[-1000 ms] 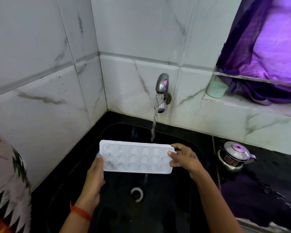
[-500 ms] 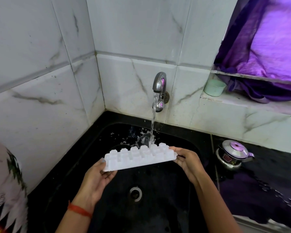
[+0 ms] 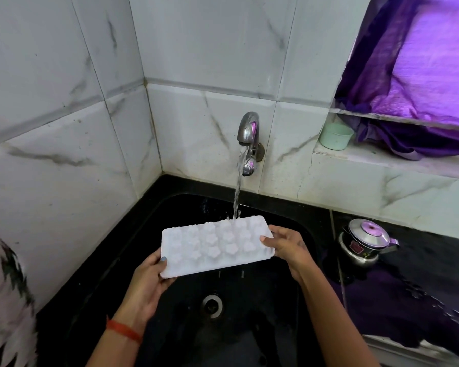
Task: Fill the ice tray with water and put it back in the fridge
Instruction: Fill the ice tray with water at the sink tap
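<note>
I hold a white ice tray (image 3: 212, 247) over the black sink (image 3: 289, 300), its bumpy underside turned up toward me. My left hand (image 3: 150, 282) grips its near-left end, thumb on top. At the right end my right hand (image 3: 286, 246) grips the tray with the thumb over the edge. A chrome tap (image 3: 248, 133) on the tiled wall is running, and the water stream (image 3: 237, 197) lands on the far edge of the tray. Drops fall from the tray's near edge. The fridge is not in view.
The sink drain (image 3: 212, 305) lies below the tray. A small steel pot with a lid (image 3: 366, 243) stands on the wet black counter to the right. A pale green cup (image 3: 335, 136) sits on the ledge by purple cloth (image 3: 421, 83). Tiled walls close the left and back.
The tray was cavities-up a second ago; both hands have since flipped it bottom-up and tilted it toward me, and the water now strikes its underside.
</note>
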`<state>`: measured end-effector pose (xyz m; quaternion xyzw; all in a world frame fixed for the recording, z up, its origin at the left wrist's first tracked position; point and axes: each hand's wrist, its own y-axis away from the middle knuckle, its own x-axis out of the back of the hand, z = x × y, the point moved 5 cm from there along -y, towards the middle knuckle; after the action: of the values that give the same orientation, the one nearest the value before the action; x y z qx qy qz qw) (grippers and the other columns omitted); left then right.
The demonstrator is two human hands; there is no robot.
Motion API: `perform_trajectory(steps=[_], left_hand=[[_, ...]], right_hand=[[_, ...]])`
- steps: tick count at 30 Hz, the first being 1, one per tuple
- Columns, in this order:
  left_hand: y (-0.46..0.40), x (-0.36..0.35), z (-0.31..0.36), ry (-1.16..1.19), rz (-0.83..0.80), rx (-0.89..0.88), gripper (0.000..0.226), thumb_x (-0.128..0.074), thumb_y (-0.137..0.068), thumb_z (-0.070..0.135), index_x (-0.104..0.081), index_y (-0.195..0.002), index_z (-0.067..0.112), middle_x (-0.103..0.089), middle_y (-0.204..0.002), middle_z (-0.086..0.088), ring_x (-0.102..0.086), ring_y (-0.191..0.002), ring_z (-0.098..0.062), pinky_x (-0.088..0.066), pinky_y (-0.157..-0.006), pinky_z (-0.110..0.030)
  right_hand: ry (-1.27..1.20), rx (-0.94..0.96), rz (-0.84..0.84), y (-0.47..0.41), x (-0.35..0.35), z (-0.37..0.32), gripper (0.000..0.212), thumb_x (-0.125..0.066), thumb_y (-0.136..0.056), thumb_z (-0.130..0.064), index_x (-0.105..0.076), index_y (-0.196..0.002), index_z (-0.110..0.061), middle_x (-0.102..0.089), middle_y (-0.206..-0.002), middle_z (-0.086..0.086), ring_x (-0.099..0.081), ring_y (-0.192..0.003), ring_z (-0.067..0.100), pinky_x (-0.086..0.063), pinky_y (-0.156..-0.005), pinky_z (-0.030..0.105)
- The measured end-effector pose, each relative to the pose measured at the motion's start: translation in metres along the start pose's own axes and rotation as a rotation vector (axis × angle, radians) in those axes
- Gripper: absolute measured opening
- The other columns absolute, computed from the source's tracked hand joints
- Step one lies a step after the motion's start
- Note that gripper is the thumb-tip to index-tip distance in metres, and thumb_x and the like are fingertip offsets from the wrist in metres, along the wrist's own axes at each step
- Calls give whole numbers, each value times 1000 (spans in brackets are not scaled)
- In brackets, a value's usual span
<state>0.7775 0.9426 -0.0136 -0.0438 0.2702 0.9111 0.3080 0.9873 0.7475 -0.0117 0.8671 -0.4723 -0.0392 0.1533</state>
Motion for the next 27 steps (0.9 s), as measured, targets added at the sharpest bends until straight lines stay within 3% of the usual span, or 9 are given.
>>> perform_trajectory(steps=[2, 6, 10, 17, 20, 23, 27], left_hand=[[-4, 2, -4, -48, 3, 0, 37, -36, -98, -2, -53, -129, 8, -60, -115, -9, -58, -91, -18, -46, -75, -32], [-12, 4, -14, -170, 1, 15, 39, -40, -93, -8, -56, -127, 4, -65, -113, -12, -62, -95, -24, -50, -69, -30], [-19, -2, -23, -231, -8, 43, 31, -46, -92, -6, -61, -119, 1, -69, -96, -9, -65, -82, -19, -52, -55, -22], [-28, -24, -26, -296, -31, 69, 26, -50, -88, -11, -65, -104, 3, -69, -81, -8, -68, -55, -9, -52, -45, -19], [-32, -36, -25, -328, -43, 79, 27, -48, -89, -11, -64, -106, 3, -68, -83, -8, -67, -64, -15, -53, -47, -19], [-33, -47, -25, -343, -55, 83, 24, -48, -89, -11, -64, -103, 2, -67, -80, -8, -65, -62, -12, -53, -46, -18], [-33, -60, -23, -356, -81, 60, 29, -45, -94, -5, -58, -120, -1, -66, -105, -16, -63, -87, -24, -54, -60, -25]], right_hand=[[14, 41, 24, 0, 0, -7, 52, -75, -73, -16, -61, -122, -9, -73, -104, 4, -70, -96, 20, -53, -93, 44], [22, 124, 72, 3, 0, -23, 40, -74, -74, -12, -68, -114, -16, -74, -101, -1, -70, -93, 17, -55, -89, 42], [22, 185, 121, 7, 2, -37, 38, -76, -72, -12, -69, -108, -22, -73, -102, -4, -70, -93, 15, -55, -86, 36], [2, 256, 171, 17, 11, -54, 44, -76, -73, -9, -67, -115, -17, -72, -102, -2, -69, -94, 14, -54, -84, 29], [-14, 274, 212, 19, 21, -57, 44, -76, -73, -8, -66, -115, -16, -71, -102, -2, -68, -93, 13, -53, -82, 26], [-31, 266, 252, 17, 32, -53, 45, -76, -74, -8, -66, -117, -15, -71, -102, 0, -68, -93, 15, -54, -85, 31], [-28, 221, 283, 12, 49, -37, 45, -74, -74, -9, -65, -118, -13, -71, -105, 3, -68, -97, 21, -53, -91, 42]])
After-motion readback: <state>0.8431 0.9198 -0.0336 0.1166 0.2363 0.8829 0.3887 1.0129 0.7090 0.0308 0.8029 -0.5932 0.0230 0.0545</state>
